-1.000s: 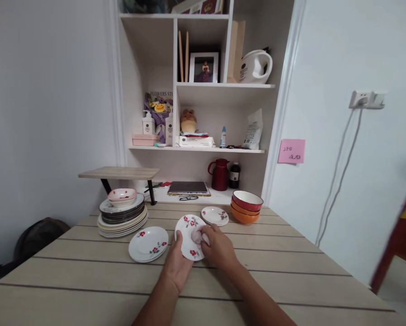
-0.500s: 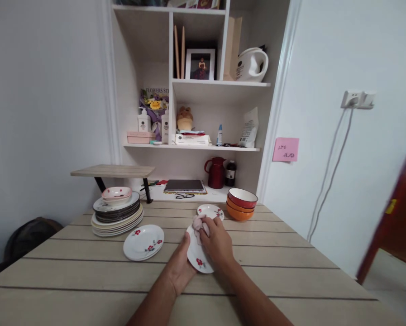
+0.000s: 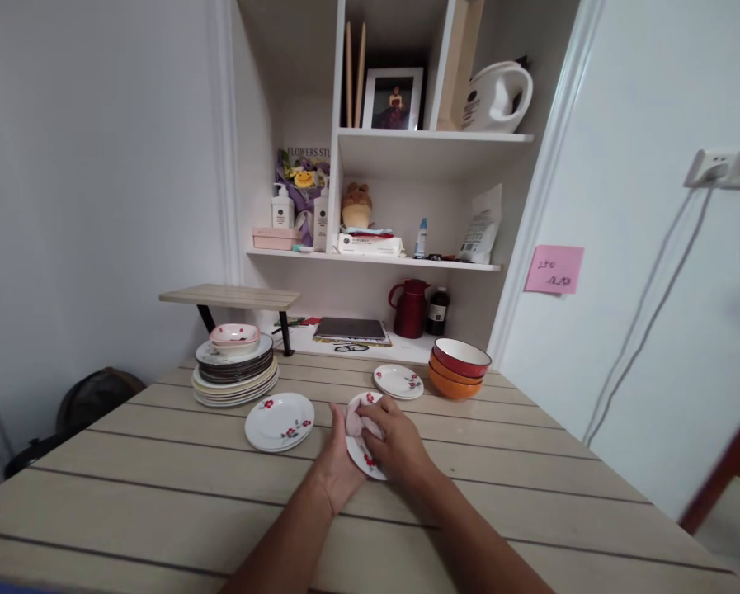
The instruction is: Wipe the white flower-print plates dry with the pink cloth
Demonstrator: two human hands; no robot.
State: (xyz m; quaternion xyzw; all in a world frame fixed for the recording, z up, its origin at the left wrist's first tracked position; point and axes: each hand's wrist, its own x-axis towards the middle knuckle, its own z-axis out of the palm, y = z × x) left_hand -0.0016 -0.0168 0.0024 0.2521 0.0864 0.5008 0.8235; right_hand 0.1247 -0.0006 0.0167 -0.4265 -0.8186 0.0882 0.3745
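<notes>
Tilted above the table's middle is a small white plate (image 3: pixel 360 455) with red flowers. My left hand (image 3: pixel 340 462) grips it from the left edge and underneath, thumb at the rim. Bunched in the fingers of my right hand (image 3: pixel 400 441), a pale pink cloth (image 3: pixel 355 419) presses on the plate's face; the right hand covers the plate's right side. Matching flowered plates (image 3: pixel 280 421) lie stacked to the left of my hands. Another small stack of flowered plates (image 3: pixel 398 381) sits just beyond them.
Red and orange bowls (image 3: pixel 459 369) are stacked at the back right. At the back left, a tall pile of plates (image 3: pixel 236 371) carries small pink-dotted bowls (image 3: pixel 234 337), beside a raised wooden stand (image 3: pixel 230 296). Behind the table are a closed laptop (image 3: pixel 350 328), glasses (image 3: pixel 351 348) and a red jug (image 3: pixel 410 308).
The cloth and my right hand have shifted over the plate, and the plate has turned in my left hand, its flowers now placed differently. The camera view has swung slightly left.
</notes>
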